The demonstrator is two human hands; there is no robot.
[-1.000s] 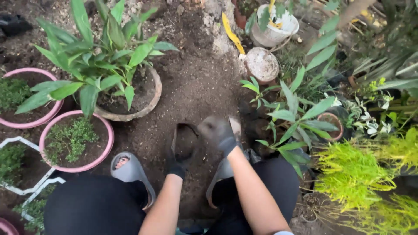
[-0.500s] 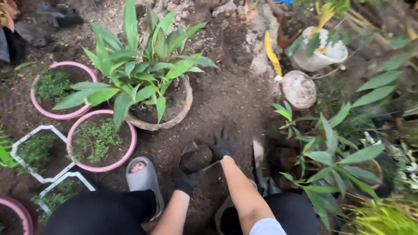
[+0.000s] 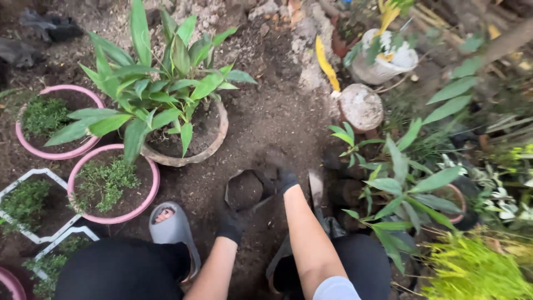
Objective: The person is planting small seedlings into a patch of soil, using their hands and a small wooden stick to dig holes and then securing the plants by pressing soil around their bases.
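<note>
At lower centre of the frame, the bag [image 3: 246,190] sits between both gloved hands: left hand [image 3: 230,223] grips its near edge, right hand [image 3: 286,179] its far rim.

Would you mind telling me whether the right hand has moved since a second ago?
Yes. The right hand has come down from above the small black pot to its right rim, judged against the grey sandal.

Ground: bare dark soil [image 3: 277,116], stony at far centre. Left: broad-leaved plant in a brown pot [image 3: 191,153], two pink pots [image 3: 150,183], white hexagonal planters [image 3: 33,178]. Far right: white pots [image 3: 383,61]. Near right: dense green foliage [image 3: 472,272]. Soft daylight.
</note>
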